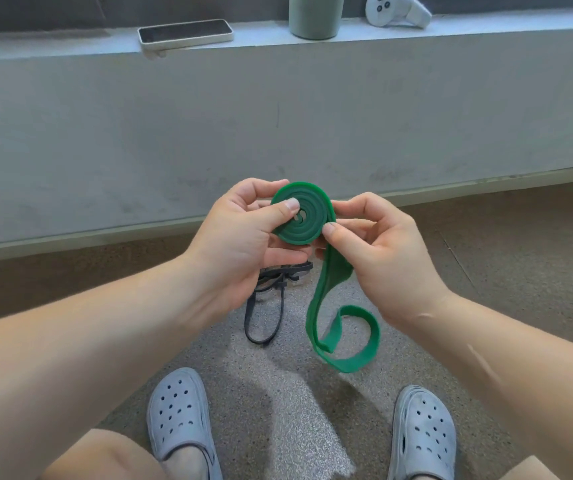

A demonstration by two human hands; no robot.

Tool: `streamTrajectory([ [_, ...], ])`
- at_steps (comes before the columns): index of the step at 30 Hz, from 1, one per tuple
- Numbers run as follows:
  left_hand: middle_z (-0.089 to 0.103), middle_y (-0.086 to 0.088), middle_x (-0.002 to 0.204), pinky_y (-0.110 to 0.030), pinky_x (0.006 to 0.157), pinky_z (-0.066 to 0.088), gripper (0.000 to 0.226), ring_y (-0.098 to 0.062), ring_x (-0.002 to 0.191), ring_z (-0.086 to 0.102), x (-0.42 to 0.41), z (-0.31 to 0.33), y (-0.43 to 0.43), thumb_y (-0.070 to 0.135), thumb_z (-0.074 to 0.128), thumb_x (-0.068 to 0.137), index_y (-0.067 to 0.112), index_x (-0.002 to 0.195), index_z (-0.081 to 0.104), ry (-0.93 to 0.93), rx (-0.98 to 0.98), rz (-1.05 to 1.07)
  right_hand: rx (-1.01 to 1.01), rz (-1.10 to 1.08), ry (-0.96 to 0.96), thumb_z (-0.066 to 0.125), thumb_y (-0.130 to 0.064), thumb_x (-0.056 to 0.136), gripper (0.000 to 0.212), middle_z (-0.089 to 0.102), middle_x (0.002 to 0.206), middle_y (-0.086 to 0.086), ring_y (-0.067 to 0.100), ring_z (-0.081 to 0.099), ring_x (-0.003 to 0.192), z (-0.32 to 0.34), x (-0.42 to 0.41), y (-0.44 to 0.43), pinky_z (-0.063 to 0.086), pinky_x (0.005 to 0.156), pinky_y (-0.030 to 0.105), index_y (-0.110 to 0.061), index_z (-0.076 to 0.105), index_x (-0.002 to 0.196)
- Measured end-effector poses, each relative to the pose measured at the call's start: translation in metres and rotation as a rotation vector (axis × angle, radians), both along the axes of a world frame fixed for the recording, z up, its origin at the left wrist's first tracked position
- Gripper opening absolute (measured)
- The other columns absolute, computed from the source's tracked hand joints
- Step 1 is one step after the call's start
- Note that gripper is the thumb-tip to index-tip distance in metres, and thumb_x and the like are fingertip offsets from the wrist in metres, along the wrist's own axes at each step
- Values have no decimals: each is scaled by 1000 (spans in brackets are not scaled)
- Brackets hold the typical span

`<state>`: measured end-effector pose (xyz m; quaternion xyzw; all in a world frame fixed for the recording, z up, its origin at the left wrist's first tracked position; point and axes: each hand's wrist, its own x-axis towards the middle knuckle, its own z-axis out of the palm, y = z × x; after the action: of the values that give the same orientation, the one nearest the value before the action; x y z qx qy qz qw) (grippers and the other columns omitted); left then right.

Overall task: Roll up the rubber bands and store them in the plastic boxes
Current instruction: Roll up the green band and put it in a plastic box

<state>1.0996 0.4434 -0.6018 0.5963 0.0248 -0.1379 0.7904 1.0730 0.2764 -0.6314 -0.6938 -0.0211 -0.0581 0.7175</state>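
Facing the camera, the coiled green band (312,218) trails downward.

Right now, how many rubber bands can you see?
2. The green band, half rolled, is held by the left hand and right hand. The black band lies on the floor below them; its tangle is partly hidden, so it may be several.

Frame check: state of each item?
green band, partly coiled, tail hanging loose
black band, unrolled on the floor
left hand, pinches the coil
right hand, pinches the band at the coil's edge
phone, flat on the ledge, screen dark
cup, upright on the ledge
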Motion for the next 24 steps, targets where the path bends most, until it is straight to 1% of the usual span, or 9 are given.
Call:
streamTrajectory([
  [3,70,-16,108,-42,63,62,13,-31,76,74,-2,0,-4,7,60,98,17,106,59,7,-58,18,104,-36,-12,68,1,91,15,79,92,10,21,75,84,1,-1,2,60,78,35,-5,68,104],
  [4,70,-16,109,-42,63,63,14,-29,76,73,-2,0,-5,7,60,98,17,107,58,11,-75,23,128,-38,-15,69,1,90,17,79,94,11,20,75,85,2,-2,3,60,78,32,-5,68,106],
  [6,70,-18,109,-42,61,63,14,-29,77,73,-3,0,-7,7,60,98,17,108,56,29,-103,13,139,-57,-22,71,3,88,22,78,97,12,22,75,88,3,-1,4,60,79,33,-5,69,108],
  [9,73,-19,103,-37,52,61,14,-35,71,73,-3,-1,-6,9,58,100,21,104,51,71,-85,-95,92,-76,-18,72,4,86,25,78,99,13,26,76,93,5,3,-3,61,83,36,-3,71,110],
  [12,74,-20,96,-33,47,59,17,-38,67,73,3,1,4,7,61,97,18,104,49,47,69,-202,17,-23,9,72,5,86,28,78,101,11,23,75,94,10,7,-15,59,86,33,-3,72,113],
  [15,73,-19,101,-36,51,59,25,-41,70,72,9,3,17,4,68,93,14,110,53,-80,291,-288,-56,109,75,69,6,87,28,79,98,9,17,75,90,17,10,-26,57,79,24,-2,71,114],
  [17,71,-18,102,-37,55,60,36,-41,69,71,11,6,21,3,70,91,21,120,58,-150,367,-364,-96,214,107,67,8,88,27,79,100,10,19,75,92,21,10,-29,57,81,24,-3,70,112],
  [20,72,-17,104,-35,56,61,37,-35,63,70,10,7,20,1,67,92,25,120,69,-188,383,-422,-129,286,135,66,7,89,21,78,96,13,23,76,88,23,7,-27,58,79,28,-7,65,106],
  [24,74,-10,95,-34,53,61,31,-35,65,70,8,2,15,-2,66,92,22,109,74,-162,289,-318,-104,213,132,72,-1,87,20,76,89,14,23,73,80,24,10,-27,58,73,32,-8,57,99],
])
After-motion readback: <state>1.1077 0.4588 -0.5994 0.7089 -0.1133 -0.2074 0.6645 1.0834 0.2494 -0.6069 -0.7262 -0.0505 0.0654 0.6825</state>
